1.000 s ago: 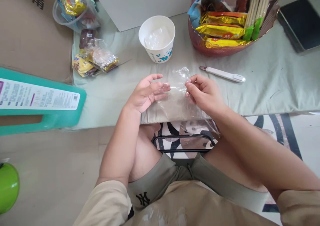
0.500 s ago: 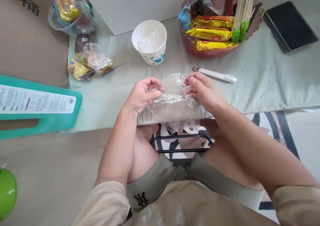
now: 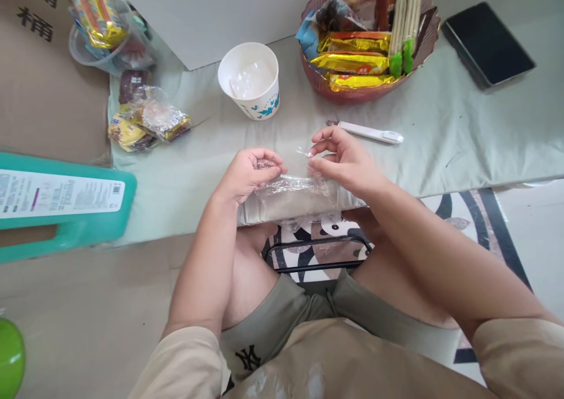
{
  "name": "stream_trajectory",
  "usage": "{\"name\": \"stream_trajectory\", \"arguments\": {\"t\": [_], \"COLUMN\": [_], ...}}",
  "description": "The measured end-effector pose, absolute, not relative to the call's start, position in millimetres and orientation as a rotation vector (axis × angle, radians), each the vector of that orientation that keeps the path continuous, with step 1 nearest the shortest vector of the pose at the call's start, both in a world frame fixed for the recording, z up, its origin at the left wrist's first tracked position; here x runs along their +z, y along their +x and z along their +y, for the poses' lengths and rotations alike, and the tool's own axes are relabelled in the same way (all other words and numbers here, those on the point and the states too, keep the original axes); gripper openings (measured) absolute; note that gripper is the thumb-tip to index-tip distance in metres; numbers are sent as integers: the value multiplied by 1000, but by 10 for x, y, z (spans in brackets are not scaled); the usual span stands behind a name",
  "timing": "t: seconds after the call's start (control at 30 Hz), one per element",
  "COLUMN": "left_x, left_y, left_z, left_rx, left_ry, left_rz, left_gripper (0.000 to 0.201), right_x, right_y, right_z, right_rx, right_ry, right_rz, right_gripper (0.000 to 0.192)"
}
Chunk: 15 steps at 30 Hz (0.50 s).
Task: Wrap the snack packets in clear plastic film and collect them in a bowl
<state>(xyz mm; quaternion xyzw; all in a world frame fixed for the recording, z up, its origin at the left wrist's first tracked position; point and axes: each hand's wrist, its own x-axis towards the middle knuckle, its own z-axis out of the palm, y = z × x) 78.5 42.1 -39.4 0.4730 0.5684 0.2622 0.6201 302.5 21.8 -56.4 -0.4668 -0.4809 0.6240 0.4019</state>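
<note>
A clear plastic bag (image 3: 296, 188) lies crumpled over the near edge of the pale green mat (image 3: 440, 134). My left hand (image 3: 249, 173) is curled shut on the bag's left end. My right hand (image 3: 341, 161) pinches the bag's right end between thumb and fingertips. The two hands sit close together, just beyond my knees. What is inside the bag, if anything, I cannot make out.
Behind the hands stand a white paper cup (image 3: 250, 80) with clear plastic inside, a white pen-like tool (image 3: 368, 132) and a brown basket (image 3: 365, 40) of gold snack packs. Wrapped snacks (image 3: 145, 123) lie left, a dark tablet (image 3: 487, 43) right, a teal stool (image 3: 61, 202) far left.
The bag was spread out and hanging over the mat's edge; now it is gathered into a tighter bundle between both hands, which have closed toward each other. The view drifted right.
</note>
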Motion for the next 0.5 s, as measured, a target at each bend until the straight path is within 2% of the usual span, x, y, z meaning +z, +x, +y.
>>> {"name": "stream_trajectory", "arguments": {"t": [0.17,0.33,0.5], "left_x": [-376,-353,-373], "left_y": [789,780,752], "left_z": [409,401,413], "left_rx": [550,500,502], "left_ry": [1116,1105,1105], "left_rz": [1261,1234,1260], "left_gripper": [29,32,33], "right_x": [-608,-626,-579], "right_y": [3016,2986,3018], "right_z": [209,254,286], "right_rx": [1573,1504,1270], "right_ry": [-1185,-1269,-1371], "right_rz": [-1350,-1321,-1163], "right_gripper": [57,34,13]}}
